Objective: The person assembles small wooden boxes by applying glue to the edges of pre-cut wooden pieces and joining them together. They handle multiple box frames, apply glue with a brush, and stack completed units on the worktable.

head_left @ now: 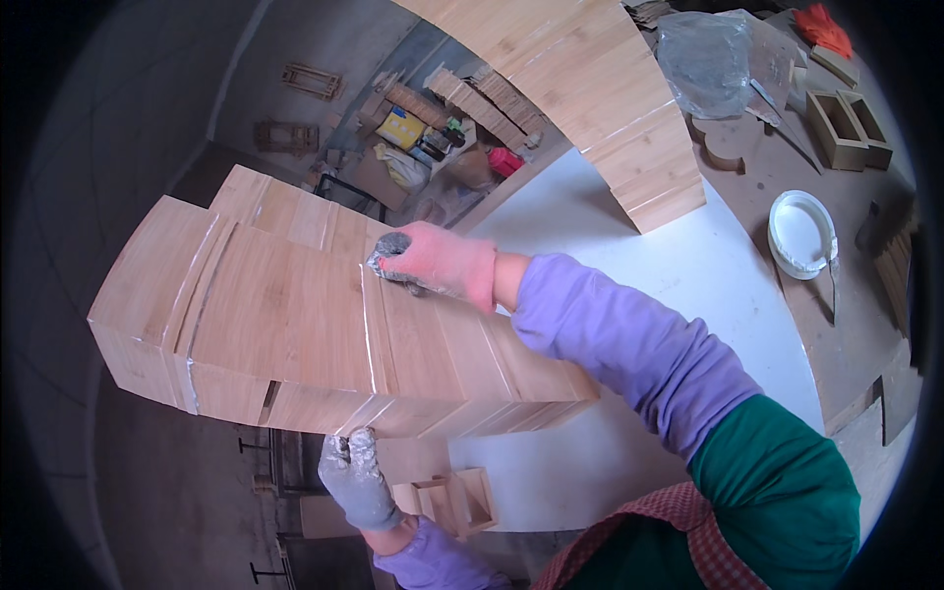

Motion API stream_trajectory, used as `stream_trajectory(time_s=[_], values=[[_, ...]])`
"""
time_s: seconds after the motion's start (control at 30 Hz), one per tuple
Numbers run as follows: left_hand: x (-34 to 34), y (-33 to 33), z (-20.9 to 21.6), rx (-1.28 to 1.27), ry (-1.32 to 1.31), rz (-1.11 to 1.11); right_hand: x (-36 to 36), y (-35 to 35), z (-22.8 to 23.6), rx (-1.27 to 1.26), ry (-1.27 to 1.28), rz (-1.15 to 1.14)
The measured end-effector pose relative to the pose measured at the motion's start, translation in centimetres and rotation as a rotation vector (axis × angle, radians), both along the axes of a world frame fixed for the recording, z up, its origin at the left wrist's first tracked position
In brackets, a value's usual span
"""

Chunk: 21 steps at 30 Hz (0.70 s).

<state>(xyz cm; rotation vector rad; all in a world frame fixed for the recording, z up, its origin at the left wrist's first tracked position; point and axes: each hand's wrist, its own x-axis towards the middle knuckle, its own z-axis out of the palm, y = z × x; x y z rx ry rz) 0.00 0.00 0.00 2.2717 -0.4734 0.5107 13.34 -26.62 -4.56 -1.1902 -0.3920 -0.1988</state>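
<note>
A long row of pale wooden box-like pieces (285, 285), set tightly side by side, lies across the middle, with white paste streaks along several seams. On its top face rests my right hand (433, 261), in a pink glove with grey, smeared fingertips. Those fingers are curled together near a white-streaked seam; whatever they pinch is hidden. Below the row's near edge is my left hand (359, 482), in a grey glove caked with white. Its fingers are bent and pressed together, with the tips touching the near side of the wood; anything in them cannot be made out.
Another wooden row (580, 98) stands on the white tabletop (728, 285). To the right are a white tub (801, 231) with a thin tool, an open wooden box (848, 130) and plastic sheeting (703, 64). Small wooden boxes (457, 497) sit by my left hand.
</note>
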Motion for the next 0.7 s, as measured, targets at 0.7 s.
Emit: stream_trajectory(time_s=[0.7], values=[[0.4,-1.3,0.0,-0.161,-0.211,0.025,0.7,-0.5,1.7,-0.045,-0.06,-0.02]])
